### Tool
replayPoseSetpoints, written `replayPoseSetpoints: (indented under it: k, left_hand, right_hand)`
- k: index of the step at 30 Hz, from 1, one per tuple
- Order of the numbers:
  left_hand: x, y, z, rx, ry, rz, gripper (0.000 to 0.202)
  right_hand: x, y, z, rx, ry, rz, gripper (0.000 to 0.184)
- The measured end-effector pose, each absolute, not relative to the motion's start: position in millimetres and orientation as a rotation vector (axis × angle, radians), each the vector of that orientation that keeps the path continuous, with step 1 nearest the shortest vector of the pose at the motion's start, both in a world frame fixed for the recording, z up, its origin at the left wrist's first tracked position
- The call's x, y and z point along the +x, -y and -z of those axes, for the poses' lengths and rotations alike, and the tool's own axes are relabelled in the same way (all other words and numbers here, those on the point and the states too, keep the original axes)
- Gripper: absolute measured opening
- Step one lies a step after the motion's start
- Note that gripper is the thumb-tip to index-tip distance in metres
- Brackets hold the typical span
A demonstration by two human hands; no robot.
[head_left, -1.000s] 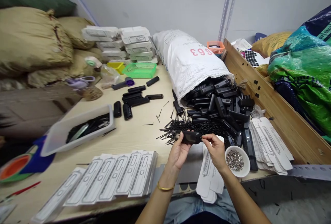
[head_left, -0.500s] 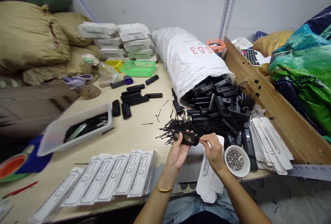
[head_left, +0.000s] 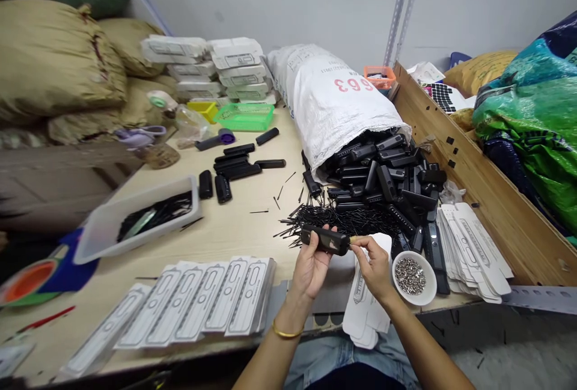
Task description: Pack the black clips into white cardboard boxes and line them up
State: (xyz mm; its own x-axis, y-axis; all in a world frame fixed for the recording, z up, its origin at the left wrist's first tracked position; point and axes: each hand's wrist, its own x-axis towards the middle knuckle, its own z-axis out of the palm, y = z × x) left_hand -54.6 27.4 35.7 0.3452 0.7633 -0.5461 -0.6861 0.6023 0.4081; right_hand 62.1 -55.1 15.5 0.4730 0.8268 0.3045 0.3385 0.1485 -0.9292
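Observation:
My left hand (head_left: 310, 274) is wrapped round a long black plastic case (head_left: 326, 240), held roughly level over the table's front part. At the case's right end my right hand (head_left: 374, 267) is closed in a pinch; whatever sits between its fingertips is too small to make out. Just behind the case lies a heap of thin black pins (head_left: 336, 220). To the right of my right hand stands a white bowl (head_left: 433, 286) of small shiny metal parts. Printed white cards (head_left: 356, 313) lie beneath my right wrist, at the table edge.
A white sack (head_left: 333, 98) spills many black cases (head_left: 383, 179) onto the table. Packed cards (head_left: 216, 303) line the front left, near a clear tray (head_left: 94, 243) of black pieces. More cards (head_left: 471, 252) lie by a wooden board (head_left: 487, 191) at right.
The view has shifted slightly, moving the table's things a little to the right. Both hands keep their places at the black case, the right fingertips still at its right end.

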Motion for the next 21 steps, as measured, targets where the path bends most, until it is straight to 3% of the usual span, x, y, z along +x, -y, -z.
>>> replayPoseSetpoints:
  k: [5, 10, 14, 16, 21]
  left_hand:
    - [-56.3, -22.2, -37.5, 0.179, -0.763, -1.001, 0.015]
    - [-85.5, -17.9, -38.9, 0.48, -0.702, -1.099, 0.027]
    - [-91.0, -16.7, -6.6, 0.98, -0.822, -0.961, 0.027]
    - [-79.4, -23.6, 14.0, 1.05, -0.881, -0.923, 0.031]
    - [-50.2, -61.0, 42.0, 1.053, -0.948, -0.995, 0.05]
  right_hand:
    - [52.0, 56.1, -18.3, -1.448, 1.221, -0.3, 0.016]
    - [72.1, 66.1, -14.2, -1.555, 1.262, -0.4, 0.016]
    - [121.6, 85.5, -9.7, -1.848, 1.217, -0.237, 0.021]
    - [138.7, 93.6, -2.7, -1.962, 1.458, -0.264, 0.022]
    - [144.9, 93.1, 15.2, -2.348, 1.742, -0.31, 0.048]
